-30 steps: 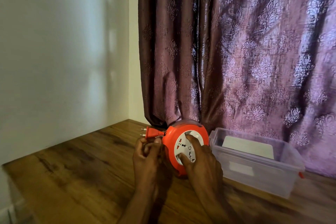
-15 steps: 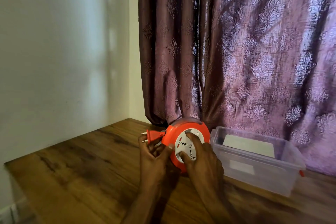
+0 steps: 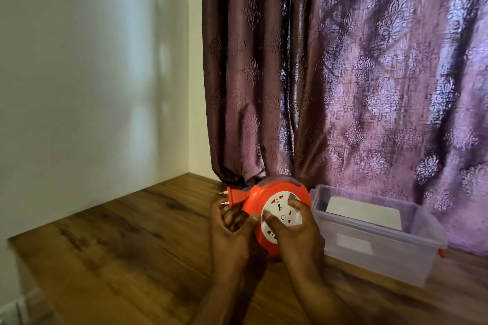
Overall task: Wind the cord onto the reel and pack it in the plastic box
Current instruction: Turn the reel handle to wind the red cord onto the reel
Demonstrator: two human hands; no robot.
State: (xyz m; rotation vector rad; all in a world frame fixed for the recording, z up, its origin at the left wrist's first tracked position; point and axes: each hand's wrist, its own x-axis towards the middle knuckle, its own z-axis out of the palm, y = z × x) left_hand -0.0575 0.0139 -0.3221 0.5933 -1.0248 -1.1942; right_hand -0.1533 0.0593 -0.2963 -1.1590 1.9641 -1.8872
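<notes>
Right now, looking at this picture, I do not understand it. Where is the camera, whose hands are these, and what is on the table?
There is no machine here. A person wears the camera on the head, so it looks down at the person's own two hands. The left hand and the right hand hold an orange cord reel with a white socket face. Its orange plug sticks out on the left. Beside it, on the wooden table, stands an open clear plastic box. A purple curtain hangs behind.
</notes>
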